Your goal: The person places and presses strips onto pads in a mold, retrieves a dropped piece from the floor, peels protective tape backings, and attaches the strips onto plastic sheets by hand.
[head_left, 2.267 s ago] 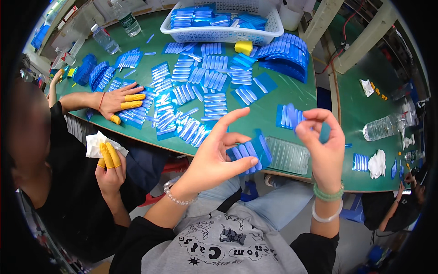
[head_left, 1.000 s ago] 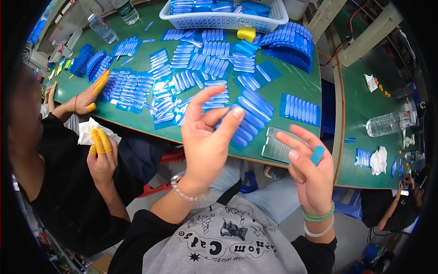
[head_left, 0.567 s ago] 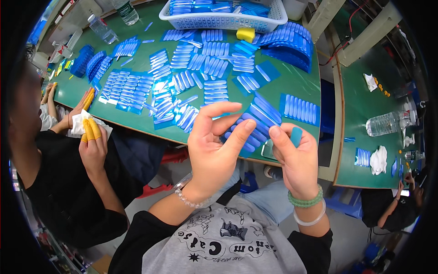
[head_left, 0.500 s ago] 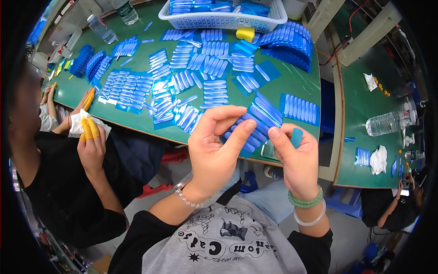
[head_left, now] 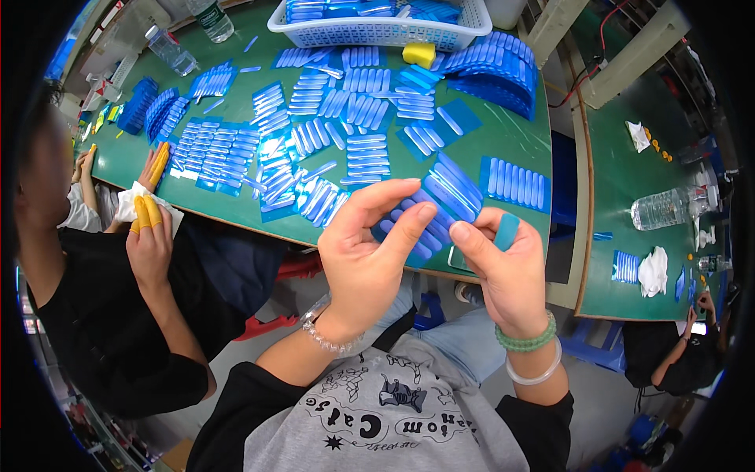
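A blue film sheet with a row of long, rounded strips (head_left: 454, 189) is held up in front of me, above the table's near edge. My left hand (head_left: 358, 252) pinches its left part between thumb and fingers. With thumb and bent fingers, my right hand (head_left: 507, 275) grips its lower right edge. A teal rounded piece (head_left: 507, 232) sticks up between the fingers of my right hand; its lower part is hidden. Similar strip sheets (head_left: 368, 157) lie spread on the green table beyond my hands, and another sheet (head_left: 515, 183) rests to the right.
A white basket (head_left: 377, 33) full of blue sheets stands at the back, beside a yellow sponge (head_left: 419, 54) and a curved stack of sheets (head_left: 499, 82). Bottles (head_left: 171, 51) stand back left. At my left, a co-worker's hand with yellow finger covers (head_left: 148, 214) holds white tissue.
The whole view has shifted slightly. My right thumb has slid a little left along the sheet's lower edge. Both hands keep hold of the sheet.
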Motion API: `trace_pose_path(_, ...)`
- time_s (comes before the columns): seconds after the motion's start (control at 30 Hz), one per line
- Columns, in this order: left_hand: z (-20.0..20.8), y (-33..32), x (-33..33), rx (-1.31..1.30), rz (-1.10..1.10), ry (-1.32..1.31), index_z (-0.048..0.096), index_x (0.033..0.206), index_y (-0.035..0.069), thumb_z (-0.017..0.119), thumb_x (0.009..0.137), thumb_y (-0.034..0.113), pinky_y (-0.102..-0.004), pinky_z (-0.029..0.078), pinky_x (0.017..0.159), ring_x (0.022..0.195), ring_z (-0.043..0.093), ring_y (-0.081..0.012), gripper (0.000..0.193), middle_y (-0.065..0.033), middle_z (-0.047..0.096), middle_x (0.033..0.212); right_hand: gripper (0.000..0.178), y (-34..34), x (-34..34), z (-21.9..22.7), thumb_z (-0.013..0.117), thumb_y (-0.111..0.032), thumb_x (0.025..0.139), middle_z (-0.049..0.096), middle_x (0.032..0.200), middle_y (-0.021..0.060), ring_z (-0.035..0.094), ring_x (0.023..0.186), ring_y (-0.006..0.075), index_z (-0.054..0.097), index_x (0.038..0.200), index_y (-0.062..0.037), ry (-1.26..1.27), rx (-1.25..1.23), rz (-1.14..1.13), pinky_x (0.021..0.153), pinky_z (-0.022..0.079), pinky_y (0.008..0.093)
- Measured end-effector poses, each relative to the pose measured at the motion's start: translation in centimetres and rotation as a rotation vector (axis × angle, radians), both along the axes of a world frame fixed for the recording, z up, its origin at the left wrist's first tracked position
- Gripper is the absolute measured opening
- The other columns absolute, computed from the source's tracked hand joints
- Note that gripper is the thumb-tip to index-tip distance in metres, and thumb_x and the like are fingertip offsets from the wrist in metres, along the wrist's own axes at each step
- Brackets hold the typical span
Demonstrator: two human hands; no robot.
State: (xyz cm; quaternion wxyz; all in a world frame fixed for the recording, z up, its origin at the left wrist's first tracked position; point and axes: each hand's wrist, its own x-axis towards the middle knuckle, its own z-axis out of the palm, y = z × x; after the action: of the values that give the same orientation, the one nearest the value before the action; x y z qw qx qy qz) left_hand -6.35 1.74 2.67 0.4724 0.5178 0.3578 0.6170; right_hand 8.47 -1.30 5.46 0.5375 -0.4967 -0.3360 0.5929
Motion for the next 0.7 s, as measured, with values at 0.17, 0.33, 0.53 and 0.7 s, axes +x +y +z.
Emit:
trace_pose_path(0.17,-0.1,0.1,0.0,-0.043,-0.004,-0.024,0.060,0.110,-0.005,0.070,0.084,-0.005,-0.0224,0.052,0.076,0.091,0.063,-0.0114,0.028,-0.0087,0.066,0.101,0.015,0.0,0.1,-0.3,0.071,-0.013,0.089,0.049,0.068,-0.0084,0.036,0.061,-0.0008,0.063,0.080,-0.0042,-0.123,0.030,-0.007,0.054,0.028,0.0177)
trace_pose_path(0.33,-0.1,0.2,0.1,-0.082,-0.016,-0.059,0.054,0.115,-0.003,0.071,0.083,-0.004,-0.0222,0.051,0.075,0.086,0.063,-0.0107,0.036,-0.0071,0.065,0.096,0.017,0.0,-0.1,-0.3,0.068,-0.013,0.092,0.045,0.068,-0.0087,0.035,0.063,0.0003,0.059,0.080,-0.0036,-0.147,0.051,0.009,0.053,0.027,0.0192)
trace_pose_path(0.53,0.2,0.9,-0.9,-0.034,-0.179,0.061,0.051,0.121,0.001,0.071,0.081,-0.006,-0.0242,0.051,0.074,0.084,0.062,-0.0106,0.045,-0.0083,0.065,0.092,0.012,-0.1,-0.2,-1.9,0.068,-0.011,0.091,0.057,0.080,-0.0044,0.049,0.076,0.0026,0.062,0.094,-0.0008,-0.193,0.186,0.015,0.068,0.042,0.0181)
trace_pose_path(0.7,-1.4,3.0,-3.8,0.770,0.065,0.804,0.063,0.107,0.002,0.071,0.070,-0.009,-0.0344,0.050,0.078,0.083,0.063,-0.0232,0.039,-0.0091,0.065,0.093,0.023,1.2,2.1,-2.0,0.067,-0.011,0.090,0.057,0.087,-0.0003,0.052,0.084,0.0072,0.063,0.109,0.0028,-0.495,0.210,-0.034,0.080,0.045,0.0248)
